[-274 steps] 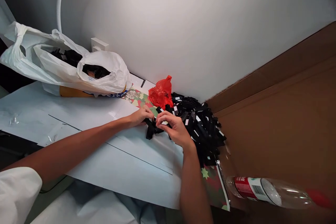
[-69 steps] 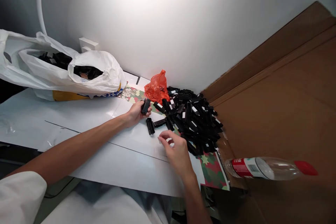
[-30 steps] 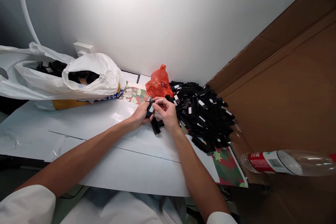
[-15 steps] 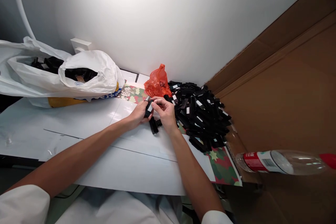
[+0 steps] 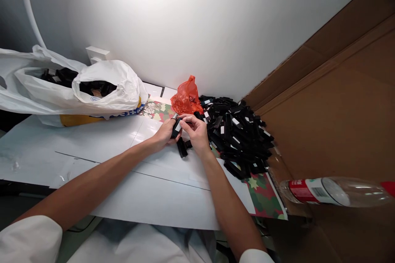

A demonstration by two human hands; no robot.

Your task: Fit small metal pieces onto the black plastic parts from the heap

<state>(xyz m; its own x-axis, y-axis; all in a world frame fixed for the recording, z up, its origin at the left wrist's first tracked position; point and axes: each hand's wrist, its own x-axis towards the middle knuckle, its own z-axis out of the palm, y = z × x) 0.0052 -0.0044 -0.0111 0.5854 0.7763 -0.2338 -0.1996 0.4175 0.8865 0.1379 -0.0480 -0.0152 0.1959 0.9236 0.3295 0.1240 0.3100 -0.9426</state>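
Clamps a white-labelled black piece in the left hand and rests the fingertips of the right hand against it; cannot tell whether pinched or only touching. Has loose black parts on the desk just below the hands, a dark heap beside the right hand, a red bag just beyond both, and a white bag left of the left hand.

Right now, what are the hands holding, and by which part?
The left hand grips a black piece around its body; the right hand is at its white patch, grip unclear.
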